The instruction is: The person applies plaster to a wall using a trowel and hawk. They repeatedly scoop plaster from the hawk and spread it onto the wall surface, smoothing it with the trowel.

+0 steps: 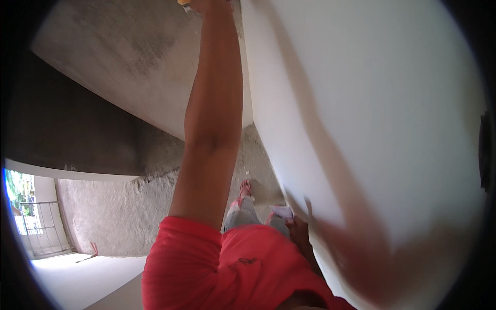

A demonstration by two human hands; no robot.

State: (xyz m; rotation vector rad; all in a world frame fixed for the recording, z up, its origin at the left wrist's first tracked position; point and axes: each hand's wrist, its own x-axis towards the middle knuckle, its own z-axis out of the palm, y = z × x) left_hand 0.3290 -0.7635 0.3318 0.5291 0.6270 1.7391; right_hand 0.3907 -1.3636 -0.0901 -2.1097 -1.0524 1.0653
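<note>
My left arm reaches up to the top edge, where my left hand (206,4) is closed on a small tool with yellow and metal parts (183,3), mostly cut off by the frame. Low on the right, beside the white wall (377,93), my right hand (296,223) grips a flat, pale lilac tool or plate (280,211). My red shirt and legs show below, with one sandalled foot on the grey floor.
A rough grey concrete floor (103,212) stretches left to a metal railing (41,225) and a bright opening with greenery. A curved pale edge (103,175) borders a dark recess. A grey plastered surface (119,62) rises at the upper left.
</note>
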